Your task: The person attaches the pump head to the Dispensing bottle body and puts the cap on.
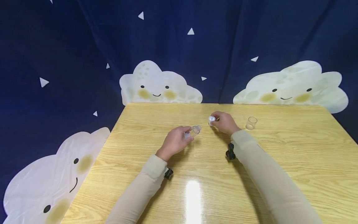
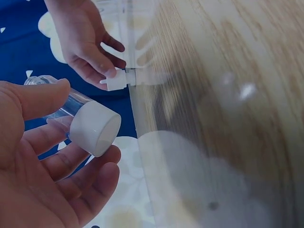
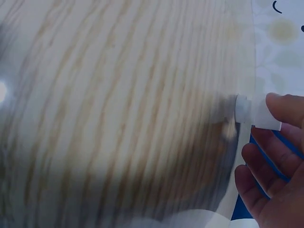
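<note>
My left hand point(image 1: 174, 140) grips a small clear bottle point(image 1: 196, 129) between thumb and fingers, tilted above the table. In the left wrist view a wide white cylindrical part point(image 2: 96, 129) forms the bottle's lower end, and a rounded clear rim shows at the upper end. To the right and farther back, my right hand point(image 1: 225, 123) pinches a small white piece point(image 2: 116, 80) with thumb and fingertips. This piece has a narrower lower end at the tabletop and a small spout-like tip; its exact kind is unclear. The two held things are apart.
A clear open cylinder point(image 1: 251, 123), like a small cup, stands on the wooden table point(image 1: 134, 130) just right of my right hand. Behind the table's far edge hangs a dark blue curtain point(image 1: 173, 40) with cloud shapes. Light glares on the tabletop near the front.
</note>
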The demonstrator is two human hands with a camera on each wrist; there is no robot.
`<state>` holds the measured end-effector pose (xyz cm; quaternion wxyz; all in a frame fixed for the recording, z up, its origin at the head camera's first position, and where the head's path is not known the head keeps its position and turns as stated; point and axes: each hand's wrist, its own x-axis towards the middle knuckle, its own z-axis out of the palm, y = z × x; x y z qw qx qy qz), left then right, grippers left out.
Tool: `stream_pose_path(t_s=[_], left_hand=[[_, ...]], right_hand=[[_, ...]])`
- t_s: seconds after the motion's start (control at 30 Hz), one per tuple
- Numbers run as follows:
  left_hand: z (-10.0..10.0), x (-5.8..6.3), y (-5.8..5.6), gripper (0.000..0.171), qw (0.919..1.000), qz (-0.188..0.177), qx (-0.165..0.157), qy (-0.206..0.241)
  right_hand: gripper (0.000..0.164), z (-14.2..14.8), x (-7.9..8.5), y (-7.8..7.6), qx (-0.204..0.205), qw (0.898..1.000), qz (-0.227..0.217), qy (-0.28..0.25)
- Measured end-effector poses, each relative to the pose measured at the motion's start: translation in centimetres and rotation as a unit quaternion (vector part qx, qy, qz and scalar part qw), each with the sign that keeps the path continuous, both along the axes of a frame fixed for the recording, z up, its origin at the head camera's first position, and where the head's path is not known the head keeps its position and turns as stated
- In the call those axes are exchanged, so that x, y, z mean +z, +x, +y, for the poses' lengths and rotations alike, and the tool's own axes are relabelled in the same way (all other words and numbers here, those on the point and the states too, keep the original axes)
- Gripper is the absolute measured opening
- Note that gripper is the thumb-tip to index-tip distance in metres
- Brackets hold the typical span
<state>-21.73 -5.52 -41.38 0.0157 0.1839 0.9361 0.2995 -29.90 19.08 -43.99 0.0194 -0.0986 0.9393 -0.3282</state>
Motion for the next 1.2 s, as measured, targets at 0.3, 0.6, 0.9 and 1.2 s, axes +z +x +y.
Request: stream_pose_path(t_s=[0.3, 0.6, 0.9, 1.2], left_hand=[[0.1, 0.0, -0.2, 0.043, 1.0000, 0.002, -0.003, 0.003], [0.1, 0.4, -0.2, 0.044, 0.9999, 0.002, -0.007, 0.009], [0.4, 0.6, -0.2, 0.045, 1.0000, 0.003, -0.007, 0.003], [0.6, 0.1, -0.2, 0.045, 1.0000, 0.001, -0.007, 0.004]], right_hand=[[0.031, 0.3, 0.1, 0.1, -0.003, 1.000, 0.003, -0.006], [0.032, 1.8, 0.5, 0.4, 0.012, 1.000, -0.001, -0.002], [0.034, 3.8, 1.6, 1.3, 0.012, 1.000, 0.001, -0.001], [0.032, 4.5, 0.8, 2.5, 0.012, 1.000, 0.017, -0.018]])
